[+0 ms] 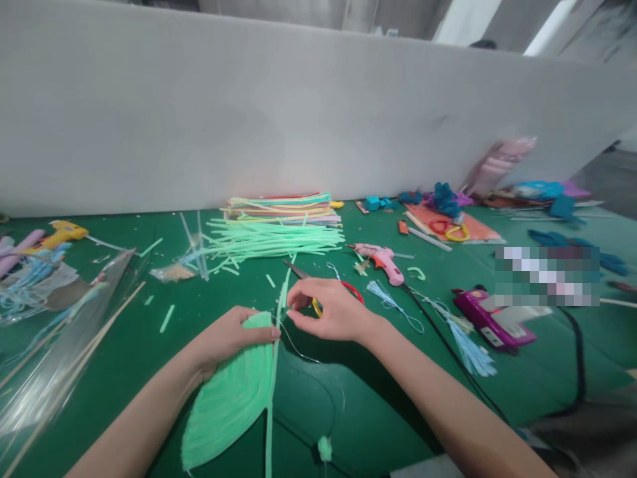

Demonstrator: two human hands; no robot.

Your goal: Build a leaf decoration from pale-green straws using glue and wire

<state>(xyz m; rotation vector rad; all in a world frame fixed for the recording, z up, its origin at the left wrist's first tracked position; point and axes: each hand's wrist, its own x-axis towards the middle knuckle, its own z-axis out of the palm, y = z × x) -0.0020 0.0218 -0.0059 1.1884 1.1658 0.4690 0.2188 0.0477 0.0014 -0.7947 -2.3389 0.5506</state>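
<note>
My left hand (pixel 229 335) is closed on the top edge of a light green fan-shaped piece (pixel 231 401) made of pipe cleaners, holding it over the green table (pixel 124 345). My right hand (pixel 329 309) pinches a thin wire or thread (pixel 304 353) beside the piece's long green stem (pixel 271 398). The wire loops down toward a small green pompom (pixel 325 448). Scissors (pixel 318 285) with red and yellow handles lie just behind my right hand.
A heap of light green and coloured pipe cleaners (pixel 279 229) lies at the back. A pink glue gun (pixel 383 260) and a purple one (pixel 490 322) lie to the right, with cords. A yellow glue gun (pixel 62 234) and clear wrapping (pixel 60 345) are left. A white wall (pixel 298 113) bounds the table.
</note>
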